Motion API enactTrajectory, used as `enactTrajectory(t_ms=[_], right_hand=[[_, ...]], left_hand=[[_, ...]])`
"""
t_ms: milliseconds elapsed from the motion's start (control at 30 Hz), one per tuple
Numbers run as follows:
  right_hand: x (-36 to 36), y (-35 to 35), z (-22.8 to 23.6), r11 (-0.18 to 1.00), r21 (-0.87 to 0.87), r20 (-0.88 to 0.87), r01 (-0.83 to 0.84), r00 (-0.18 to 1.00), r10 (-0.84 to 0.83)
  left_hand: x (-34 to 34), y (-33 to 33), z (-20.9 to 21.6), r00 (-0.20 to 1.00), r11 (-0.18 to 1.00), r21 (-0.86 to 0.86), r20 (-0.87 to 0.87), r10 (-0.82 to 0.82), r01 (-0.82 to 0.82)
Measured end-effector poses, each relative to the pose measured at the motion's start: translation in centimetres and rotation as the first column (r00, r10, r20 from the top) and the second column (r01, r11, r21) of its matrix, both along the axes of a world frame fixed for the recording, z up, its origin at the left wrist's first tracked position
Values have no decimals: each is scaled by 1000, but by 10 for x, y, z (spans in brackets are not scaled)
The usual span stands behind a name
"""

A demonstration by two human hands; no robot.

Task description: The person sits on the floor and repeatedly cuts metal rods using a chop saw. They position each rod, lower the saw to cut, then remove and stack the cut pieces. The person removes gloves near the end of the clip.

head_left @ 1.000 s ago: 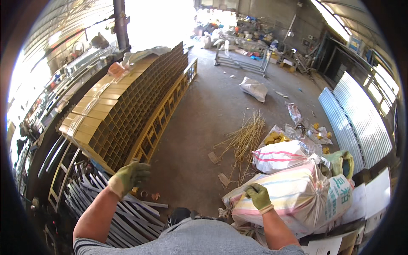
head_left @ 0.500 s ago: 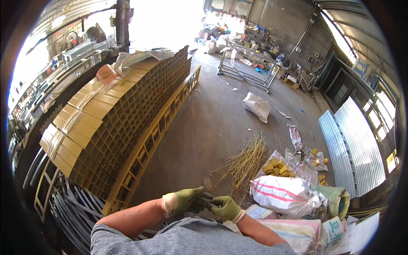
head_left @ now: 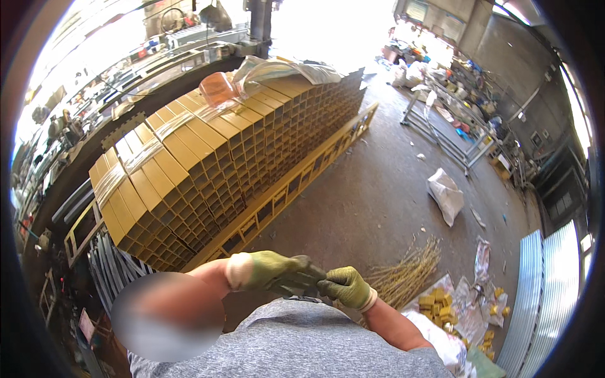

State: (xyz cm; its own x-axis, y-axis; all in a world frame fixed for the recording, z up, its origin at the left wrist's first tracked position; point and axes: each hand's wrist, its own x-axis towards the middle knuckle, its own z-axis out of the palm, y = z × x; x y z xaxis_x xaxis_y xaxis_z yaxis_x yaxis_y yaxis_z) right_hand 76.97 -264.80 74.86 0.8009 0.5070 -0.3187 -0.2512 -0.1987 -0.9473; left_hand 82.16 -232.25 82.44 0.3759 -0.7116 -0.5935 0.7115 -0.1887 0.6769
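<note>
Both hands wear olive-green work gloves with cream cuffs and meet in front of my chest. My left hand (head_left: 274, 272) points to the right, its dark-coated fingers stretched out and holding nothing that I can see. At its fingertips is my right hand (head_left: 346, 288), with fingers curled and pinched on the ends of the left glove's fingers. Beyond the hands, to the left, stands a large stack of tan square tubes (head_left: 217, 148), partly wrapped in clear film. An orange-tinted plastic container (head_left: 217, 89) rests on top of it.
A yellow ladder-like frame (head_left: 287, 198) leans along the stack. To the right are a bundle of thin yellow rods (head_left: 406, 271), yellow blocks (head_left: 436, 305) on plastic, a white sack (head_left: 445, 195) and corrugated metal sheets (head_left: 535, 296). A grey metal frame (head_left: 447, 135) stands farther back.
My view has turned left, so the tube stack and floor items sit farther right in the picture. The hands remain together, the right fingers now at the left glove's fingertips.
</note>
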Motion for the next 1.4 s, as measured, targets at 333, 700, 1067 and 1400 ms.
enactTrajectory(t_ms=[333,700,1067,1400], right_hand=[[252,-71,8,987,46,245,-156,959,140],[403,-22,-24,967,-148,193,-207,953,234],[555,39,2,983,49,428,178,885,-182],[655,81,-45,986,133,81,98,991,-109]], left_hand=[[129,-44,20,650,656,-66,95,754,-752],[338,-60,-35,889,799,-407,-309,337,-444],[526,25,-13,930,911,-197,-11,367,-362],[591,10,-74,843,482,-718,-282,459,-503]])
